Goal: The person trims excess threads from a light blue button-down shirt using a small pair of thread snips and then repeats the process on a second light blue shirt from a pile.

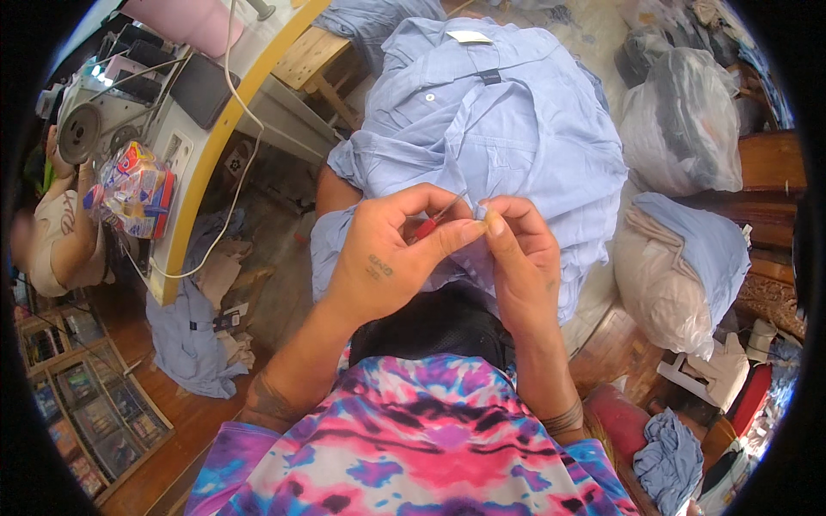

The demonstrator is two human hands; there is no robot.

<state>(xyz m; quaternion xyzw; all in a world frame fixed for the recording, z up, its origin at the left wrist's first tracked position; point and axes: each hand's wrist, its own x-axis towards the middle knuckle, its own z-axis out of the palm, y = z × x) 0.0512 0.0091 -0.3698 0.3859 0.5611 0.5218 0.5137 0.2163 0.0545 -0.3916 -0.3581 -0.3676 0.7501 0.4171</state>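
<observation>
Where the two hands meet over my lap, I see the left hand pinching a small red-handled tool, its thin metal tip pointing up and to the right toward a fold of the light blue shirt. That grip is narrow, thumb and forefinger closed on the red handle. The right hand sits just beside it, fingertips closed tight on a small bunched bit of the blue cloth, so that grip is also narrow and holds fabric. The tool's tip and the pinched cloth are very near each other; I cannot tell whether they touch.

The shirt is spread over my knees, collar away from me, with a white label and a dark tab near the collar. Below the hands shows a tie-dye top in pink, purple and blue.

To the left stands a table with a yellow edge, carrying a colourful packet and a white cable. Another person sits at the far left. More blue cloth lies on the wooden floor, and stuffed clear bags are piled at the right.
</observation>
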